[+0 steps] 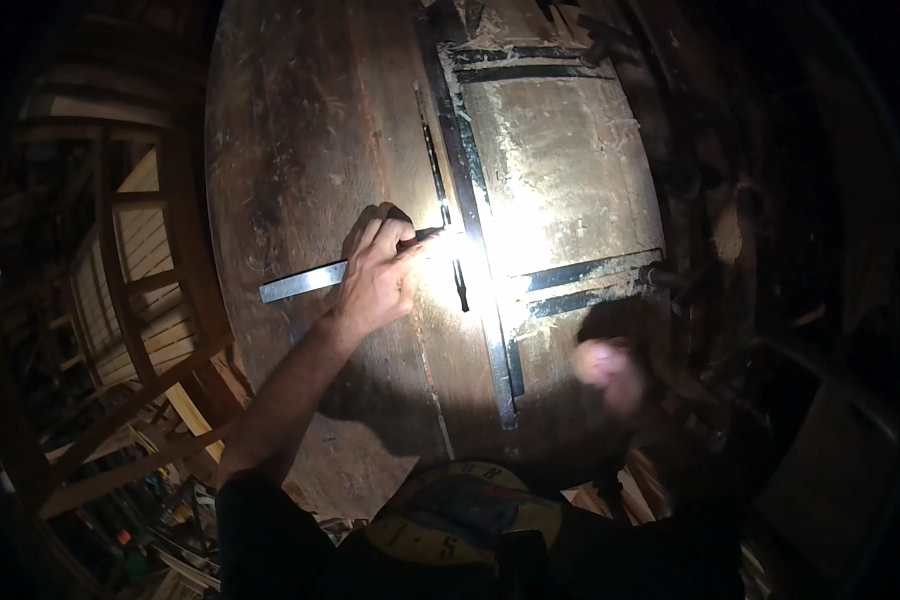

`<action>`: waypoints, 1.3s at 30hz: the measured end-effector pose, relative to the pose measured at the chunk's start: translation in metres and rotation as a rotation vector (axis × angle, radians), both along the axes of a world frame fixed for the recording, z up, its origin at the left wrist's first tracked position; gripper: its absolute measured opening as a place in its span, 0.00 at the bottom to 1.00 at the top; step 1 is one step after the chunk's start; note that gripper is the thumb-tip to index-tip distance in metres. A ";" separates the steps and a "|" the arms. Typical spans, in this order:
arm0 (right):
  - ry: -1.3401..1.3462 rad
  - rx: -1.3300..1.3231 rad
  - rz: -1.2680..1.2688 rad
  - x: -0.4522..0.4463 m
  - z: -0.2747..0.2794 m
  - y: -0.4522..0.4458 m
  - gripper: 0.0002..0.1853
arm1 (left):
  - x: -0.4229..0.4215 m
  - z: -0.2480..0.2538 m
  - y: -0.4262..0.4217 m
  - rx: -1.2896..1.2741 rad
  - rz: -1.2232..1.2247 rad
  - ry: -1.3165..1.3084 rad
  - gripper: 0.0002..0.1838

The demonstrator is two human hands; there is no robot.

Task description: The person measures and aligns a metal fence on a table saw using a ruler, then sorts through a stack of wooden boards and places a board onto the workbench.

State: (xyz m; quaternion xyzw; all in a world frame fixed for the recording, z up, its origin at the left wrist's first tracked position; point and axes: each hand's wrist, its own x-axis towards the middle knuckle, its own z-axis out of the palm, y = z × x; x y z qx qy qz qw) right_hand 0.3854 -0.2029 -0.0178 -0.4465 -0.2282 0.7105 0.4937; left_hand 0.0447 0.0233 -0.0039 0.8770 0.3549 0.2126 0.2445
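My left hand [378, 280] is closed around a try square, whose metal blade [305, 281] points left over the wooden bench top. The fingertips reach toward a dark wooden strip [475, 215] that runs lengthwise along the bench. Between the hand and that strip lies a thin dark rod-like tool [437, 175]; bright glare hides part of it. My right hand [605, 368] is to the lower right, above the bench and away from the strip. Motion blurs its fingers, and whether it holds anything cannot be seen.
Right of the strip is a pale board [560, 170] with dark crosswise bars [580, 272] and shavings along its edges. A wooden frame [120, 260] stands at the left, with wood scraps [170, 500] below. Clamp-like parts line the dark right side.
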 end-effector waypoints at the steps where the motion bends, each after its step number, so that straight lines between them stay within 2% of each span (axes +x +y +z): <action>1: 0.040 -0.140 0.085 -0.014 -0.007 -0.007 0.18 | 0.000 0.000 0.000 -0.002 -0.001 -0.005 0.33; 2: 0.080 -0.281 0.169 -0.035 -0.009 -0.009 0.19 | 0.000 -0.001 0.000 -0.004 -0.002 -0.009 0.33; 4: 0.056 -0.285 0.187 -0.075 0.026 0.009 0.20 | 0.000 -0.001 0.000 0.003 -0.003 -0.014 0.33; 5: 0.033 -0.243 0.366 -0.077 0.059 0.030 0.20 | 0.000 -0.001 0.001 0.006 -0.003 -0.016 0.33; 8: 0.064 -0.203 0.405 -0.074 0.066 0.034 0.19 | -0.001 -0.003 0.001 0.004 -0.007 -0.025 0.34; 10: 0.175 -0.123 0.223 -0.057 0.013 0.012 0.19 | 0.000 -0.002 0.001 0.005 -0.006 -0.014 0.34; 14: -0.003 -0.234 0.066 -0.020 0.022 0.040 0.16 | -0.001 -0.003 0.001 0.022 -0.019 -0.011 0.35; 15: -0.186 -0.106 -0.053 -0.020 0.020 0.041 0.17 | -0.001 -0.003 0.002 0.022 -0.019 -0.012 0.35; 17: 0.200 0.244 -0.451 -0.023 0.010 0.056 0.15 | -0.001 -0.003 0.002 0.020 -0.019 -0.012 0.35; 18: 0.182 0.300 -0.521 -0.031 0.019 0.070 0.16 | -0.001 -0.003 0.001 0.024 -0.017 -0.008 0.35; 20: 0.143 0.415 -0.661 -0.056 0.039 0.094 0.23 | 0.000 -0.003 0.001 0.036 -0.015 -0.002 0.35; 23: 0.023 0.471 -0.660 -0.104 0.045 0.106 0.33 | 0.002 0.002 0.002 0.054 0.010 -0.022 0.26; 25: 0.059 0.581 -0.500 -0.137 0.032 0.098 0.40 | 0.001 0.001 0.002 0.064 0.010 -0.001 0.26; 26: 0.240 0.478 -0.438 -0.140 0.039 0.090 0.42 | 0.001 0.001 0.002 0.069 0.009 0.010 0.26; 29: 0.198 0.467 -0.446 -0.144 0.046 0.090 0.43 | -0.001 -0.005 0.001 0.036 -0.010 0.006 0.36; 33: 0.062 0.622 -0.400 -0.117 0.030 0.097 0.43 | -0.001 -0.005 0.002 0.035 -0.022 -0.018 0.36; 35: -0.161 0.705 -0.441 -0.069 0.028 0.112 0.42 | -0.001 -0.005 0.003 0.032 -0.025 -0.024 0.36; 37: -0.370 0.727 -0.505 -0.029 0.040 0.122 0.41 | 0.001 -0.001 0.003 0.036 -0.009 -0.037 0.29; 38: -0.275 0.708 -0.544 -0.024 0.047 0.125 0.42 | 0.002 0.000 0.002 0.038 -0.001 -0.045 0.26; 39: -0.309 0.801 -0.461 -0.032 0.048 0.127 0.41 | 0.002 -0.001 0.002 0.045 -0.002 -0.046 0.26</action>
